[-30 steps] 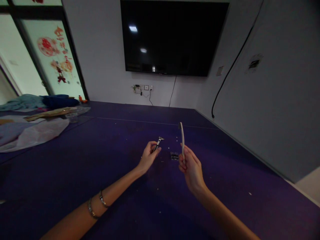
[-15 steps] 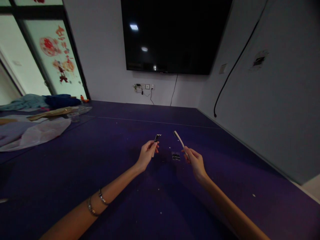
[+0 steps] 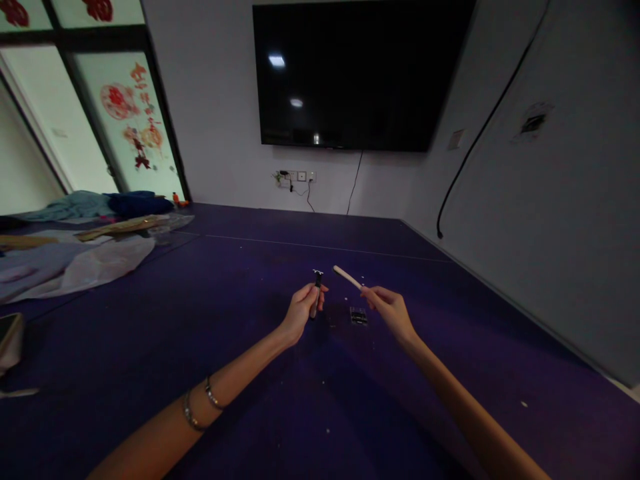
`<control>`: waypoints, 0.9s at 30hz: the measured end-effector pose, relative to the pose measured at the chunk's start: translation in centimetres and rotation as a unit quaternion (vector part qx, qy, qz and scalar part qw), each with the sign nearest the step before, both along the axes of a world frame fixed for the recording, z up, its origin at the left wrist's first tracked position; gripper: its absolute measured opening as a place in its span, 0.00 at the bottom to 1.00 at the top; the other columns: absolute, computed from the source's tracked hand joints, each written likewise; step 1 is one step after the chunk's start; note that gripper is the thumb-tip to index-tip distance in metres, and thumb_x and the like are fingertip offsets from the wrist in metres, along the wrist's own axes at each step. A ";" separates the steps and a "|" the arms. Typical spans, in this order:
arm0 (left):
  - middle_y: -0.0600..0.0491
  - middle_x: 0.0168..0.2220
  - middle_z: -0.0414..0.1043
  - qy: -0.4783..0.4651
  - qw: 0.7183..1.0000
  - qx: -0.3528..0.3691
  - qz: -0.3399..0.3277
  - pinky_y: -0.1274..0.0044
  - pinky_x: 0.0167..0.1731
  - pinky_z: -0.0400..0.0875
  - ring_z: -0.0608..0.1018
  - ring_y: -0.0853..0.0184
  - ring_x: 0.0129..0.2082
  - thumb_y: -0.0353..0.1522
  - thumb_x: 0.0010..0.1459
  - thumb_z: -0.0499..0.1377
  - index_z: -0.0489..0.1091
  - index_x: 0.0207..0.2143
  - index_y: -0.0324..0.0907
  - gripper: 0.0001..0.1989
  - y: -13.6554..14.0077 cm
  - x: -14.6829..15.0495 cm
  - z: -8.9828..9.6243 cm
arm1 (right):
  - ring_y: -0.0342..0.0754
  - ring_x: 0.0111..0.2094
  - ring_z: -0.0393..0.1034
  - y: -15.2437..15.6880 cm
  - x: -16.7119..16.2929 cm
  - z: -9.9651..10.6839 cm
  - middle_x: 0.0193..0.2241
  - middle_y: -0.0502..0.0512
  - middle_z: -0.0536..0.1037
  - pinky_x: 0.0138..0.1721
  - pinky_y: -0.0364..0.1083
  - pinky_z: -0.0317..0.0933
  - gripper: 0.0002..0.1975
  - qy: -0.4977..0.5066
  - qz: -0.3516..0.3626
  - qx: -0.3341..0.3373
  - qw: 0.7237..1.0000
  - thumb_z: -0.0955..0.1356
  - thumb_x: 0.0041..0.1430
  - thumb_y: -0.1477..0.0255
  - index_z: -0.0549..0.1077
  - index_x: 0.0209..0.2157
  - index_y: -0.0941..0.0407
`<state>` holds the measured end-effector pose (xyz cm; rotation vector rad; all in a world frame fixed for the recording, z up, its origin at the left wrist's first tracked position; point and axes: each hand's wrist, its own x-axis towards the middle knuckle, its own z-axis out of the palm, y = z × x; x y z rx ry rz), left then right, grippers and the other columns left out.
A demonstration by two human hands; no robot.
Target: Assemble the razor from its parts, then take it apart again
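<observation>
My left hand [image 3: 301,313] is closed around the handle of a slim, dark and silver razor [image 3: 317,283], its T-shaped head pointing up and away. A pale toothbrush [image 3: 347,277] is pinched between the fingers of my right hand [image 3: 393,313]. The brush head tilts up to the left, a short gap from the razor's head; its bristles are hard to make out now. Below and between the hands, a small clear case [image 3: 359,316] with dark pieces in it lies on the purple surface [image 3: 280,420].
Thin plastic sheets [image 3: 100,267] and folded cloths [image 3: 137,202] lie at the far left. A pale-edged object [image 3: 13,343] sits at the left edge. White specks dot the surface. Ahead is a wall with a television [image 3: 360,73]; a black cable [image 3: 480,133] hangs at right.
The toothbrush has swung left and lower, its head nearer the razor. The razor has turned so its T-shaped head faces me more squarely. My view has shifted slightly left.
</observation>
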<state>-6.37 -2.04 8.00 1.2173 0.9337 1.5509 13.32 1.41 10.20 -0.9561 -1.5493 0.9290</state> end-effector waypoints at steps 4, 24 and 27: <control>0.56 0.24 0.61 -0.011 1.000 0.003 -0.008 0.81 0.22 0.55 0.64 0.75 0.22 0.40 0.54 0.54 0.68 0.32 0.38 0.14 0.0 0.1 -0.2 | 0.40 0.20 0.53 0.3 -0.2 -0.1 0.14 0.46 0.61 0.22 0.42 0.45 0.16 -0.012 0.008 0.006 1.000 0.68 0.47 0.58 0.75 0.21 0.58; 0.57 0.24 0.60 -0.032 0.999 -0.014 -0.039 0.80 0.26 0.58 0.63 0.75 0.22 0.39 0.55 0.54 0.67 0.33 0.38 0.12 -0.5 0.9 -0.7 | 0.41 0.21 0.57 0.8 -0.1 -1.7 0.16 0.47 0.64 0.22 0.41 0.49 0.17 -0.035 0.032 -0.002 0.999 0.68 0.47 0.57 0.75 0.24 0.59; 0.57 0.24 0.59 -0.047 0.997 -0.024 -0.053 0.79 0.26 0.58 0.63 0.76 0.21 0.38 0.54 0.55 0.67 0.32 0.38 0.12 -0.8 1.2 -0.3 | 0.41 0.21 0.58 0.8 -0.2 -1.9 0.17 0.48 0.65 0.23 0.41 0.50 0.17 -0.033 0.045 0.002 0.998 0.68 0.48 0.57 0.75 0.25 0.59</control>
